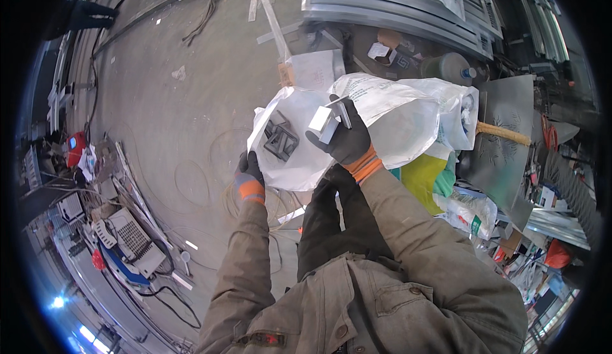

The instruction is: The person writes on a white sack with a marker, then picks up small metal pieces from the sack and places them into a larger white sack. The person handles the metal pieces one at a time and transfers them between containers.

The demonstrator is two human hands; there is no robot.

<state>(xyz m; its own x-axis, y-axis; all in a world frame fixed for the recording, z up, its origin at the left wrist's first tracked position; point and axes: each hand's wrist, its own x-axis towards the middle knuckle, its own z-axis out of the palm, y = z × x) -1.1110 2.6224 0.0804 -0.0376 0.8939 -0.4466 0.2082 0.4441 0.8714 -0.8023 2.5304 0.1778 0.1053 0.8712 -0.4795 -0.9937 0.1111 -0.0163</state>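
Note:
A white woven sack [305, 108] stands with its mouth spread wide in front of me. Down inside it lie several dark grey square, frame-like pieces [279, 140]. My left hand [250, 170], in a black and orange glove, has its fingers closed on the sack's left rim. Over the right side of the mouth is my right hand [349, 138], gloved the same way. It grips short silver metal profile pieces [323, 123], which stick out between thumb and fingers; how many it holds is partly hidden by the glove.
A second white sack [401, 134] lies open on the right, beside a yellow-green bag [424, 179]. Long metal profiles [395, 10] are stacked at the far side, near a large plastic bottle [449, 68]. On the left are a blue and white machine [131, 242] and loose cables.

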